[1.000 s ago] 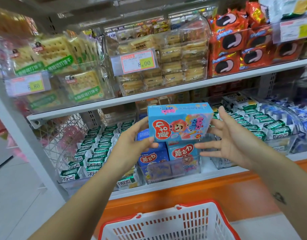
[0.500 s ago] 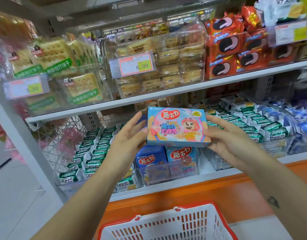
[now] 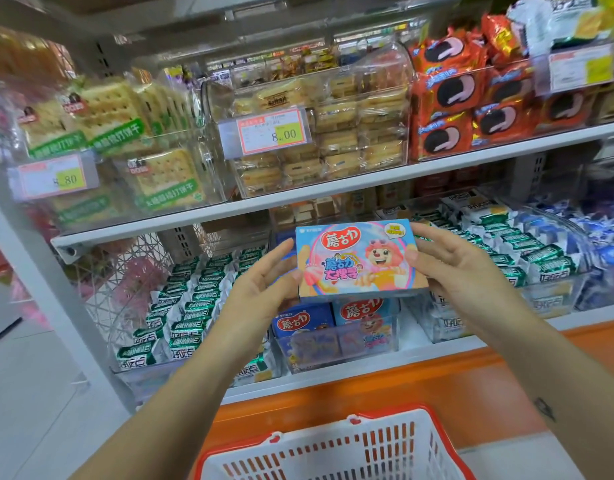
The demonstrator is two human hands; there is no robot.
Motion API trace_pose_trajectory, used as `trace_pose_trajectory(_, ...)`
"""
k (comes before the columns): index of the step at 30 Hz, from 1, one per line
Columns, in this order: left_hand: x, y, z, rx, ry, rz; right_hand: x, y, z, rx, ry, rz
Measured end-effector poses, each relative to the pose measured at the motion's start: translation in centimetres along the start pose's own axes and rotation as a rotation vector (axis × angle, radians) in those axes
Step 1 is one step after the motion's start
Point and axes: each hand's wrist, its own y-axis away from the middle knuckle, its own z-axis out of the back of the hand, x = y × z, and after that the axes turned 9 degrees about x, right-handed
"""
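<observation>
I hold a light-blue and pink snack box (image 3: 357,261) with a cartoon figure in front of the lower shelf, its printed front facing me. My left hand (image 3: 264,285) grips its left end, thumb on the front and fingers behind. My right hand (image 3: 461,265) grips the right end, thumb on the front face. Below the box, more boxes of the same brand (image 3: 333,327) stand in a clear bin on the shelf.
A white shopping basket with a red rim (image 3: 333,452) sits below my arms. Green-and-white packets (image 3: 191,306) fill the lower shelf left and right. Cracker packs (image 3: 132,133), biscuit bins (image 3: 333,133) and red cookie packs (image 3: 450,109) line the upper shelf (image 3: 333,192).
The box has been turned from its narrow side to its full front face and tilted toward me. Both hands shifted from loose touch to a grip on its ends.
</observation>
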Motion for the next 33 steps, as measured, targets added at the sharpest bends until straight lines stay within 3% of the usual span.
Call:
trace_pose_trajectory(2,-0.3,-0.2,-0.2,-0.041,0.031,0.050,0.4,0.3,-0.1,-0.024,0.114,0.053)
trace_pose_trajectory(7,-0.9,-0.8,0.0,-0.074,0.129,0.151,1.2,1.1,-0.8,0.205,0.156,0.133)
trace_pose_trajectory(11,-1.5,-1.1,-0.7,-0.081,0.105,0.118,0.8,0.8,-0.8,0.096,0.143,0.179)
trace_pose_trajectory(14,-1.8,-1.1,-1.2,-0.044,-0.009,0.040,0.7,0.6,-0.4,0.015,0.140,0.164)
trace_pose_trajectory(20,-1.7,-1.0,-0.8,0.012,-0.574,-0.243,-0.3,-0.3,0.5,-0.001,0.073,0.087)
trace_pose_trajectory(27,-1.4,-1.9,-0.9,0.003,-0.527,-0.375,-1.4,-1.7,0.0,0.023,-0.091,0.007)
trace_pose_trajectory(30,-0.5,-2.1,-0.7,-0.126,-0.741,-0.509,-2.0,-2.5,0.2,-0.022,0.030,-0.038)
trace_pose_trajectory(33,0.7,-3.2,0.1,-0.212,-0.830,-0.518,-3.1,-3.0,0.3,0.018,0.254,-0.133)
